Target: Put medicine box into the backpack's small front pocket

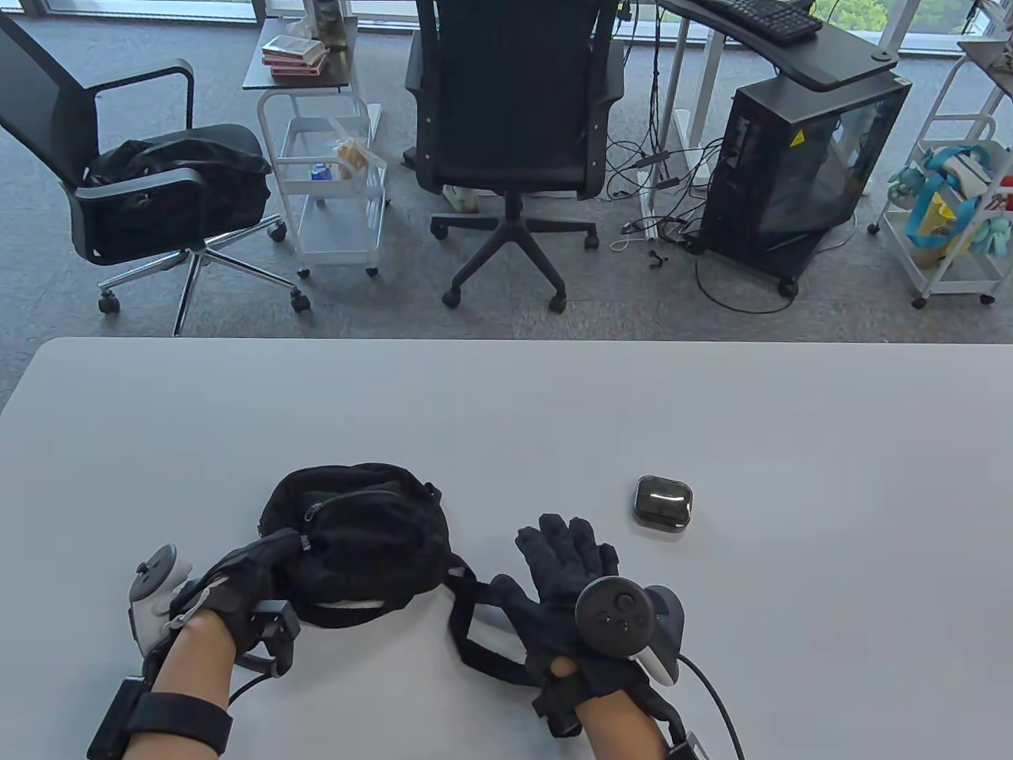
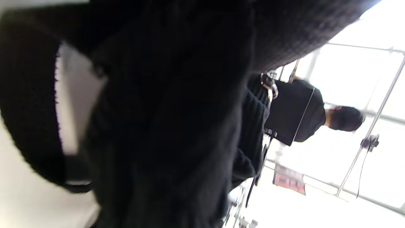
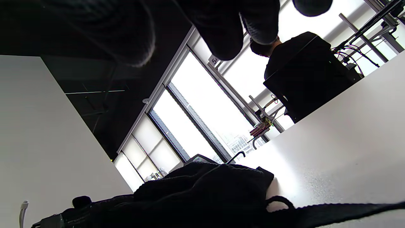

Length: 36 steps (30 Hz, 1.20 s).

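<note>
A small black backpack [image 1: 372, 546] lies on the white table [image 1: 506, 412], its front pocket zipper facing up. My left hand [image 1: 261, 566] grips the backpack's left side near the zipper end; the left wrist view is filled with its dark fabric [image 2: 177, 126]. The medicine box [image 1: 663, 503], small, dark and glossy, lies on the table to the right of the backpack. My right hand [image 1: 566, 554] is open with fingers spread, empty, between the backpack and the box, over the strap [image 1: 475, 633]. The backpack [image 3: 205, 193] also shows in the right wrist view.
Beyond the table's far edge stand two office chairs [image 1: 514, 119], a white cart [image 1: 332, 182] and a black computer tower [image 1: 799, 174]. Another white cart [image 1: 950, 214] stands at the far right.
</note>
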Each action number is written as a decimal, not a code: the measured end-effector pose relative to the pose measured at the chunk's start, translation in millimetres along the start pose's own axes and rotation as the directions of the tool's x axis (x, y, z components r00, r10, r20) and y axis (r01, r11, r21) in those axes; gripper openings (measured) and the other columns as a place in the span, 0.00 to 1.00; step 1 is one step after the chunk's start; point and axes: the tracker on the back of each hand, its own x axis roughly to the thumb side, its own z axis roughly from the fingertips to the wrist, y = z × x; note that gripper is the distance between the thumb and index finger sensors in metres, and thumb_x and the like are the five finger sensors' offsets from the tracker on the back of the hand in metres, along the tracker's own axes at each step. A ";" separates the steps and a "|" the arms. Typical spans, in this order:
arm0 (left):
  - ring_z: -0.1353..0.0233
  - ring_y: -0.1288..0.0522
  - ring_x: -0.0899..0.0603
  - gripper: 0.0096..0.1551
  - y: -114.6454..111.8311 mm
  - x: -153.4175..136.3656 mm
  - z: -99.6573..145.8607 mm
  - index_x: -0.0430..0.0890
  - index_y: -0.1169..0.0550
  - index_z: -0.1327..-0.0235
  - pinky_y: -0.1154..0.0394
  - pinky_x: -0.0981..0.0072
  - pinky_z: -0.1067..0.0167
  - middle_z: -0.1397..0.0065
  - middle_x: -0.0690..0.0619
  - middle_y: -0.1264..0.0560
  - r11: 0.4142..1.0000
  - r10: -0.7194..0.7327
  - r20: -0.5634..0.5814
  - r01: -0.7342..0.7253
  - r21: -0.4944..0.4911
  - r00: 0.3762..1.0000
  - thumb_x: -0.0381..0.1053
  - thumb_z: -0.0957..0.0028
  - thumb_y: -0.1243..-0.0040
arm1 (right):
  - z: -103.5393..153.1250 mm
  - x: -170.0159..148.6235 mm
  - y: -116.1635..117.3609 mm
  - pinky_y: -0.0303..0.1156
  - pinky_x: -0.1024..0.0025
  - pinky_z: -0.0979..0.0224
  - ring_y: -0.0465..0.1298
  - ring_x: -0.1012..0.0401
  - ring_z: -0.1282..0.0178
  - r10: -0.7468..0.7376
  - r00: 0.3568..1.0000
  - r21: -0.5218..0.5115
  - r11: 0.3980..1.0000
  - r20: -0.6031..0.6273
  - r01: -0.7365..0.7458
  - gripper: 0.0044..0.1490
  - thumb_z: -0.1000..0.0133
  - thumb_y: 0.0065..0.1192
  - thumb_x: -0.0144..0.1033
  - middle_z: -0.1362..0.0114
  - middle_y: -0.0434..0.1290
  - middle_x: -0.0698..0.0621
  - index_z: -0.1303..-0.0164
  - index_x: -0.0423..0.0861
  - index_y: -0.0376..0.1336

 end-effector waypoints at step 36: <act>0.34 0.24 0.29 0.26 -157.0 36.7 52.4 0.53 0.22 0.32 0.41 0.22 0.37 0.37 0.45 0.17 0.867 -0.330 0.670 0.494 -0.063 0.665 0.48 0.46 0.34 | -1.9 20.2 16.7 0.70 0.35 0.40 0.84 0.46 0.49 -0.313 0.950 -0.063 0.948 0.007 0.312 0.28 0.41 0.64 0.45 0.43 0.82 0.40 0.46 0.35 0.73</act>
